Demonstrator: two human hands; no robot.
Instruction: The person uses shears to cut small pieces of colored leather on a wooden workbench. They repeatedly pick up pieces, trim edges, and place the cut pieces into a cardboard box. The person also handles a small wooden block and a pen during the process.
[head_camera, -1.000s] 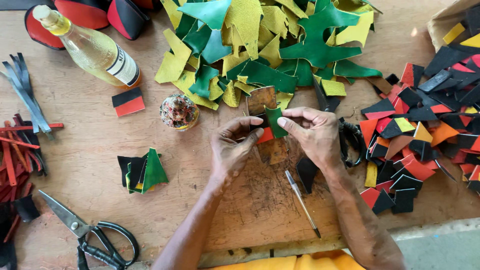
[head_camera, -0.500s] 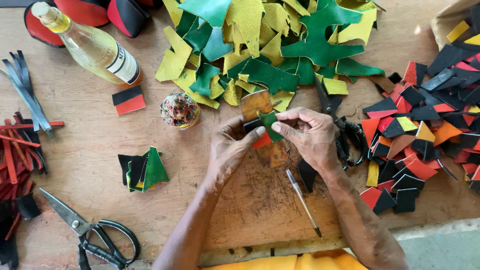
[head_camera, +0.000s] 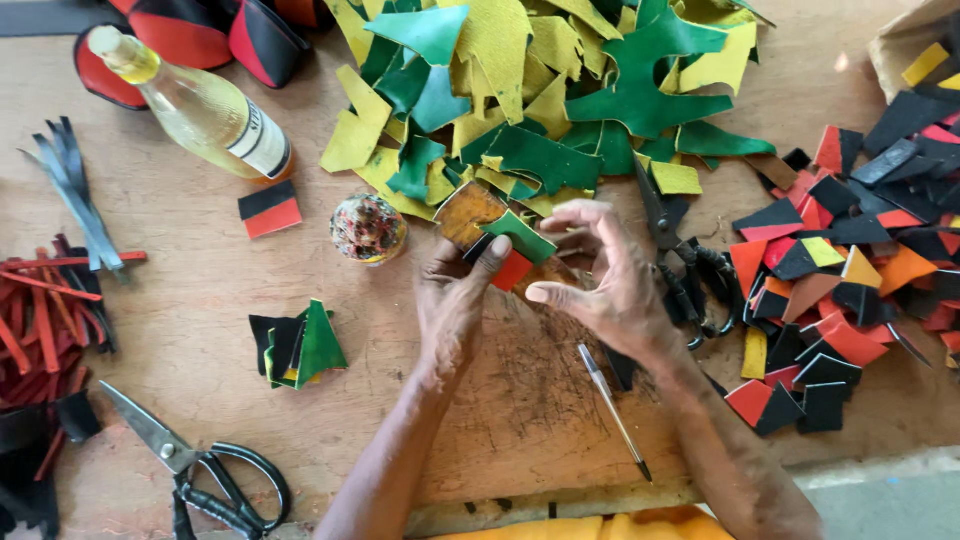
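Left hand (head_camera: 455, 300) pinching small green piece (head_camera: 520, 236) over red piece (head_camera: 512, 270) above bench (head_camera: 180, 300); right hand (head_camera: 610, 285) loosely curled, empty, beside, steadying alignment. Scissors (head_camera: 195, 465) within reach.

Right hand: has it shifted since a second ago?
Yes. The right hand has opened and drawn slightly away from the green piece, judged against the pen on the table.

A small stack of green, red and black leather pieces (head_camera: 515, 250), tilted, sits above the wooden surface (head_camera: 180, 300), beside a brown leather scrap (head_camera: 468, 212).
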